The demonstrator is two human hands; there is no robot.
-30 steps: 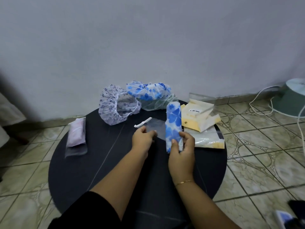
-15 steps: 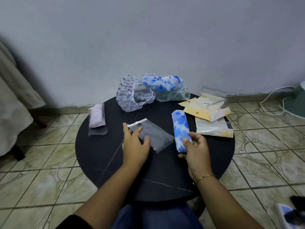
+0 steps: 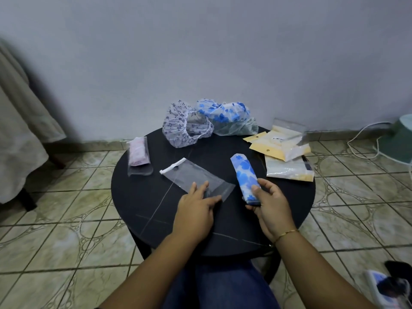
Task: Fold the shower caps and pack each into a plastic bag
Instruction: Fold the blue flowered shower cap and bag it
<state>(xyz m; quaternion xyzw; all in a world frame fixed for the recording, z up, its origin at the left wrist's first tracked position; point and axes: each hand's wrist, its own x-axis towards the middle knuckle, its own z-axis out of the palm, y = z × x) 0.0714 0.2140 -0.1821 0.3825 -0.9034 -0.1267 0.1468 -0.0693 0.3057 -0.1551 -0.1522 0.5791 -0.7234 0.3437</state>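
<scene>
On the round black table (image 3: 145,204) lies a clear plastic bag (image 3: 191,175) with a white strip at its far end. My left hand (image 3: 196,208) rests flat on the bag's near end, fingers straight. My right hand (image 3: 270,208) grips the near end of a folded blue-flowered shower cap (image 3: 244,172), which points away from me. Two unfolded caps sit at the table's back: a purple-patterned one (image 3: 178,128) and a blue-flowered one (image 3: 225,114). A pink cap packed in a bag (image 3: 139,152) lies at the left.
A pile of empty bags with yellow cards (image 3: 285,150) sits at the table's right edge. White cables (image 3: 365,139) and a green base (image 3: 401,139) are on the tiled floor at right. Cloth (image 3: 20,121) hangs at left. The wall is close behind the table.
My view has pulled back and up. My left hand has gone from pinching the bag to lying flat on its near end. My right hand has lowered the folded cap towards the table.
</scene>
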